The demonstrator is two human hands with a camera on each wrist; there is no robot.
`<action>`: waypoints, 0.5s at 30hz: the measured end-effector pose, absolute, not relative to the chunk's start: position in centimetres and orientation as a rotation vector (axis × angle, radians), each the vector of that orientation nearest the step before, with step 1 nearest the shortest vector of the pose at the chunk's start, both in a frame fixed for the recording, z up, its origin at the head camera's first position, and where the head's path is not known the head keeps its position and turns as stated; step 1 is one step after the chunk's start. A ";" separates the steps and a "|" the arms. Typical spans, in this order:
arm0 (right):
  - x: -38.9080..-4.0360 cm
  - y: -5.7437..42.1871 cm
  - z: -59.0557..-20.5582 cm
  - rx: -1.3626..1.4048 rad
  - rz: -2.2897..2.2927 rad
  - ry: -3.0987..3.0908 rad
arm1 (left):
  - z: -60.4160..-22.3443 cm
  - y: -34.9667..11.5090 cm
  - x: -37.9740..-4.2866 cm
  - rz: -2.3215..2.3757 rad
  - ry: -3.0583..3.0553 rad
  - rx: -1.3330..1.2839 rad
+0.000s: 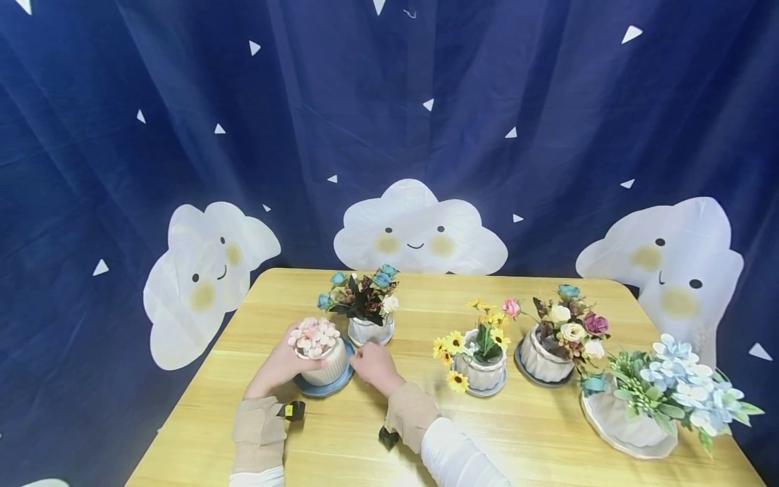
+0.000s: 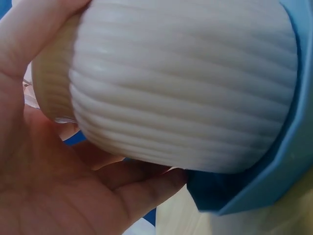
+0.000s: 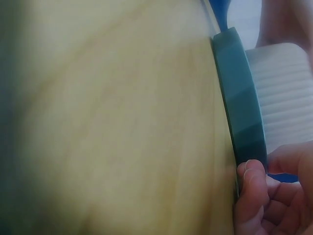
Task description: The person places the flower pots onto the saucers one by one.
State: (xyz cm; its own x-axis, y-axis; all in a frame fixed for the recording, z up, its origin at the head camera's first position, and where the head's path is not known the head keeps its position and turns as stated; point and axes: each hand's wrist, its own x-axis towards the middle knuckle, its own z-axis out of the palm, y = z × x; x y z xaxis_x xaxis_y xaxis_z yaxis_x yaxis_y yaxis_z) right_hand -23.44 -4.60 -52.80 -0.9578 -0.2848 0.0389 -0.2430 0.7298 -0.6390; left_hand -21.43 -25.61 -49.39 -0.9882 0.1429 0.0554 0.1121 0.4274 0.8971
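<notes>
A ribbed white flowerpot (image 1: 333, 366) with pale pink flowers (image 1: 313, 337) stands in a blue saucer (image 1: 322, 390) on the left side of the table. Around the pot's side curls my left hand (image 1: 281, 363), thumb at the upper part and fingers along the far side in the left wrist view. My right hand (image 1: 375, 367) is at the saucer's right edge. Seen from the right wrist, its thumb and fingers pinch the rim of the saucer (image 3: 239, 90), close to the tabletop.
Just behind stands a white pot (image 1: 370, 331) with blue and white roses. To the right are a pot of yellow flowers (image 1: 481, 372), a pot of mixed roses (image 1: 544, 360) and a tilted-looking pot of pale blue flowers (image 1: 629, 423). A dark blue curtain (image 1: 389, 135) hangs behind the table.
</notes>
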 end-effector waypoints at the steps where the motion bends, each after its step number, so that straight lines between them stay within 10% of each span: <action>1: -23.4 -4.6 -52.8 -0.435 -1.041 2.864 | -49.4 -25.7 -21.4 1.657 2.619 0.253; 15: -23.4 -4.6 -52.7 -0.425 -1.091 2.815 | -49.1 -25.9 -21.3 1.604 2.568 0.288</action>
State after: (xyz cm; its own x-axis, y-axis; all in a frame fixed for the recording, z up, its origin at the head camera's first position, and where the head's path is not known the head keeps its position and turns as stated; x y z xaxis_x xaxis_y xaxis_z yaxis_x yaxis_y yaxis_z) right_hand -23.44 -4.64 -52.74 -0.9569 -0.2900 0.0135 -0.2233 0.7056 -0.6725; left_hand -21.27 -25.92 -49.05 -0.9771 0.2122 0.0149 0.1066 0.4275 0.8977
